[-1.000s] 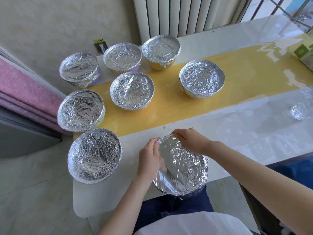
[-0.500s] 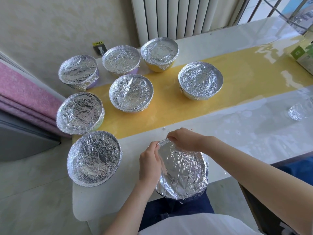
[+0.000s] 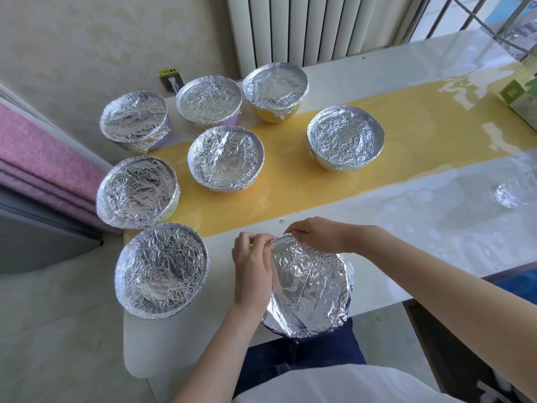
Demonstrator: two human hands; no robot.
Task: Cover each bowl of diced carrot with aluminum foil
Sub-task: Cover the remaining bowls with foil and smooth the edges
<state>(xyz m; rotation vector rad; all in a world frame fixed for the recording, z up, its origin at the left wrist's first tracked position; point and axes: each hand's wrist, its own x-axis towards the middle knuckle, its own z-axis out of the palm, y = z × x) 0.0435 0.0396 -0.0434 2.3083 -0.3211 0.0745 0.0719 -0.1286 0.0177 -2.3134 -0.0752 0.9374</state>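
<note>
At the lower centre of the frame, right on the near edge of the table [image 3: 436, 228], sat the bowl [image 3: 311, 289] being worked. Its foil [image 3: 302, 274] was spread over the mouth and folded down most of the way round, so no carrot showed. The left hand [image 3: 251, 266] lay against the bowl's left side, thumb and fingertips pinching the foil at the upper-left rim. The right hand [image 3: 313, 234] reached over the far rim with curled fingers, nipping the same edge just beside them. The likely trouble lay here: two pinches pulling on one thin spot could tear the sheet. Because the bowl seemed to overhang the table edge, a hard downward press might tip it toward the lap. Just to the left stood a covered bowl [image 3: 161, 270], and six more sat beyond it toward the upper left. Among these, the yellow bowl [image 3: 274, 90] had a loose flap of foil hanging down. A crumpled foil scrap [image 3: 514, 193] lay far right.
</note>
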